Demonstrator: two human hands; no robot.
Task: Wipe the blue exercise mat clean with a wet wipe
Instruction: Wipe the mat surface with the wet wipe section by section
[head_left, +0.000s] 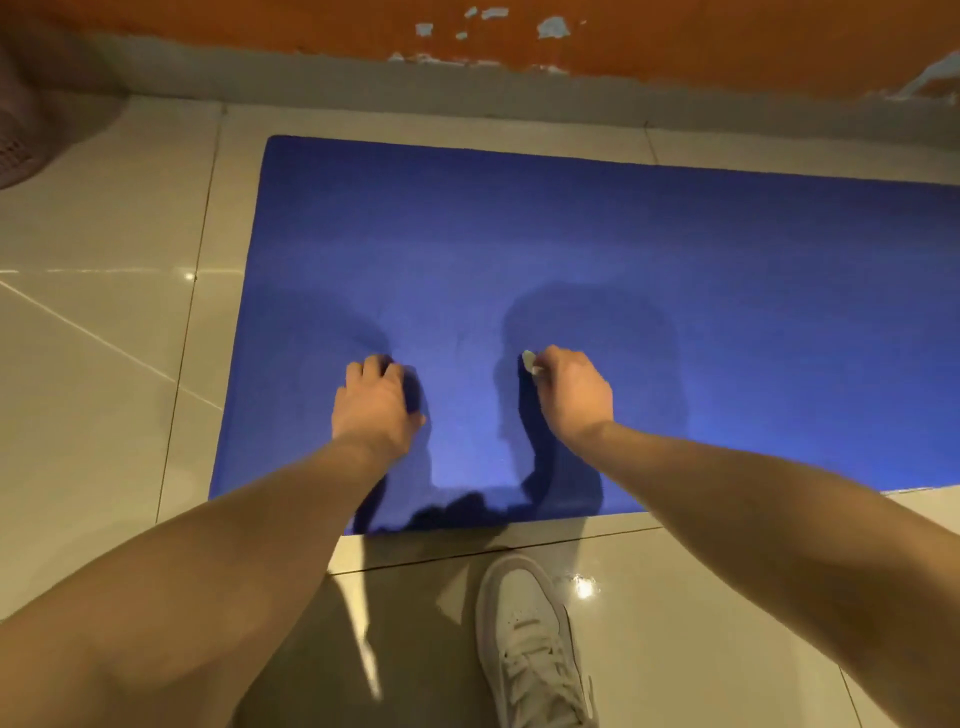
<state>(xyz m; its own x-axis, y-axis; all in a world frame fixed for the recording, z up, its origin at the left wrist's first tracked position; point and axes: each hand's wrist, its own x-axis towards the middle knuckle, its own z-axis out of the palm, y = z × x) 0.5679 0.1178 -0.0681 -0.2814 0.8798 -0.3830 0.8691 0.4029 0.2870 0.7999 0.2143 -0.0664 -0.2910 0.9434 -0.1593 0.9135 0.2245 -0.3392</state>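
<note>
The blue exercise mat lies flat on the tiled floor and runs out of view to the right. My right hand is over the mat's near middle and grips a small white wet wipe, of which only a corner shows past my fingers. My left hand rests on the mat to the left of it, its fingers bent with their tips on the blue surface, holding nothing. Both hands throw dark shadows on the mat.
Glossy beige floor tiles surround the mat. A grey skirting and an orange wall with peeling paint run along the far side. A mesh-like brown object sits at the far left. My white sneaker stands just short of the mat's near edge.
</note>
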